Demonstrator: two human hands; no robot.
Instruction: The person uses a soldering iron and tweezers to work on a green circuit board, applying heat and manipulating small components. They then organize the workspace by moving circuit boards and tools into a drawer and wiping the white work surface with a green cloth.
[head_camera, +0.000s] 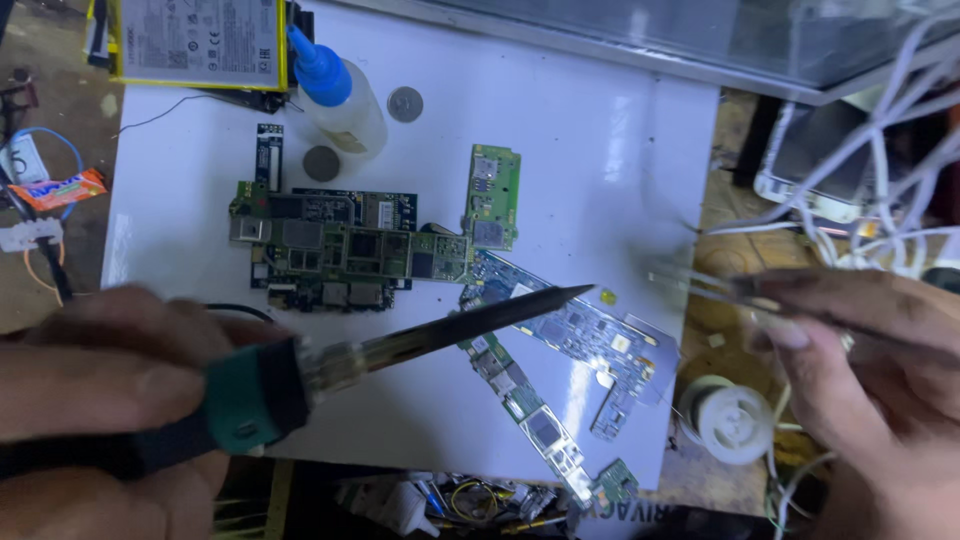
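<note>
So the left hand (95, 385) is wrapped tight around the green-and-black handle of a soldering iron (400, 345), with the dark tip pointing right and hanging over a blue circuit board (575, 335) in the middle of the white tabletop (600, 180). The right hand (870, 370) has its fingers pinched shut on a pair of tweezers (700, 285), blurry tips aimed left toward the iron's tip, near a tiny yellow bit (607, 296) lying just beside that blue board. A bigger green circuit board (340, 250) sits to the left, a small green one (492, 195) stands up above it, and a long narrow strip of board (525, 410) runs down toward the front edge. Up top there's a clear bottle with a blue cap (335, 95), two round coin-like discs (405, 103), and a yellow-edged flat battery pack (200, 40). A white solder spool (732, 422) sits off the right edge, under the right hand.
</note>
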